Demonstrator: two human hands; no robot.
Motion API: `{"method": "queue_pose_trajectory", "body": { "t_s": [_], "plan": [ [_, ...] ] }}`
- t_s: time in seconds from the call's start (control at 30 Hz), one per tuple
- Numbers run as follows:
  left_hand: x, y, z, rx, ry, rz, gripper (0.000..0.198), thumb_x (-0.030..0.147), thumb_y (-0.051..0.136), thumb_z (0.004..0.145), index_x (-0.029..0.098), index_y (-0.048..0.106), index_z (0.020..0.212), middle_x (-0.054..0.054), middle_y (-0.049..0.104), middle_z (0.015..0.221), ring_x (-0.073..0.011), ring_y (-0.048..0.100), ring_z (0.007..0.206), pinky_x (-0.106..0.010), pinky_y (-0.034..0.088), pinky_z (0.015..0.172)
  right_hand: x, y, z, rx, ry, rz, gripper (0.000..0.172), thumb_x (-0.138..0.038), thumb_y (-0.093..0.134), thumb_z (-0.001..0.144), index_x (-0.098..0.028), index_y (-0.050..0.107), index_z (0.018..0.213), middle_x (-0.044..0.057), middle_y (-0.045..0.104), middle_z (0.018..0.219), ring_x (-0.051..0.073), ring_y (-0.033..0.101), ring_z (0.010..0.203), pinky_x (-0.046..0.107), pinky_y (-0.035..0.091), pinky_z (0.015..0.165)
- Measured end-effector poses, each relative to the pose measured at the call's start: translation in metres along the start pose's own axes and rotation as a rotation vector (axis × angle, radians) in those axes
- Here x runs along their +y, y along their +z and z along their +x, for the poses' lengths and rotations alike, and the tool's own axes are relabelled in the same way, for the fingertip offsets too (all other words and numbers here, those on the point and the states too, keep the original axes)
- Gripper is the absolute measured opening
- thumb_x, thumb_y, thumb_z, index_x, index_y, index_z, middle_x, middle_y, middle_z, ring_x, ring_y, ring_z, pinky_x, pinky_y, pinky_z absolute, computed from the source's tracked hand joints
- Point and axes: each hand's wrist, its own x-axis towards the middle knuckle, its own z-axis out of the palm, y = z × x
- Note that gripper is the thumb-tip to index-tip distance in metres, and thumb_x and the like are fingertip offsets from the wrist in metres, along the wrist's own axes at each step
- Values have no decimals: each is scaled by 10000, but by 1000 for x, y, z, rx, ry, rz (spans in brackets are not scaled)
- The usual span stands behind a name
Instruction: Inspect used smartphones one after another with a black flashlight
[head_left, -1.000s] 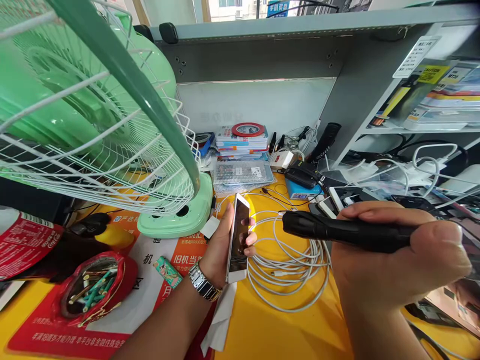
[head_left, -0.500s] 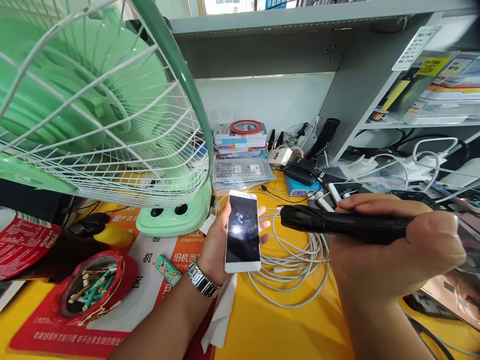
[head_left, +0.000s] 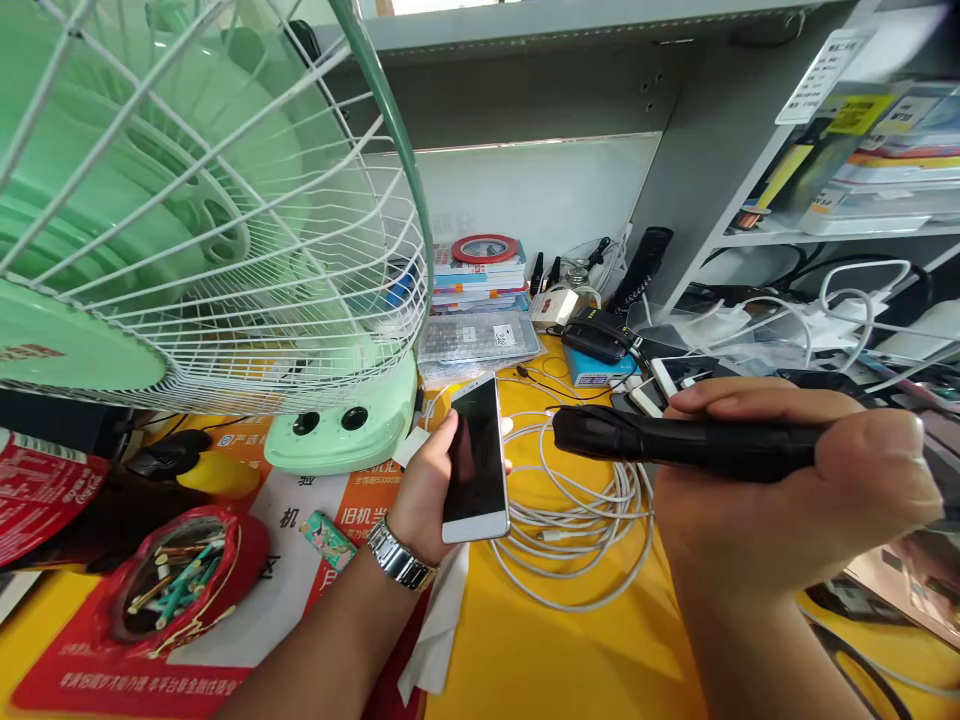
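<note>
A white smartphone (head_left: 478,462) with a dark screen rests in my left hand (head_left: 424,485), thumb along its near edge and fingers behind it. The phone is tilted, its screen facing up toward me. My right hand (head_left: 780,510) is closed around a black flashlight (head_left: 675,440), held level with its head pointing left toward the phone. The flashlight hangs above the table, apart from the phone. Below and between the two lies a coil of white cable (head_left: 600,530) on the yellow tabletop (head_left: 547,650).
A green fan (head_left: 225,220) looms at the left. Near it stand a red ashtray (head_left: 251,560) with cigarette butts and a cola bottle (head_left: 45,500). Booklets topped by red tape (head_left: 485,249) sit at the back. Grey shelving (head_left: 697,150) and tangled chargers (head_left: 847,310) fill the right.
The phone has turned and tilted in my left hand, so the bright reflection on its screen is gone. My left fingers show less behind it. The right hand keeps the flashlight nearly in place.
</note>
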Motion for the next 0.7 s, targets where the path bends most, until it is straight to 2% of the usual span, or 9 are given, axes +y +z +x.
{"method": "queue_pose_trajectory", "body": {
  "t_s": [0.13,0.3,0.5,0.7],
  "plan": [
    [0,7,-5,26,-1,-2,406,421,499,931,158,618,644,-2,545,436,-117,518,341,-192,388,318,1,-2,-1,-35,10,5,445,-266,282,959,-125,519,609,33,480,539,146,540,502,239,407,499],
    [1,5,-3,-14,-32,1,364,379,501,941,158,607,672,21,555,485,-45,413,289,-136,293,275,-5,-4,-3,-43,37,-4,417,-273,345,962,-121,533,623,37,484,551,160,551,524,248,421,498],
    [-1,-1,0,-80,-40,55,289,407,581,888,166,601,731,54,496,459,-36,328,256,-133,218,244,-7,6,-2,59,11,-69,419,-239,366,962,-114,491,582,31,468,526,138,534,501,232,429,494],
    [-4,-4,2,-204,-41,75,319,412,700,782,183,541,629,65,457,423,-33,251,256,-138,170,241,-13,7,-4,57,73,-111,424,-242,384,979,-110,489,590,30,485,564,130,557,553,231,464,543]
  ]
}}
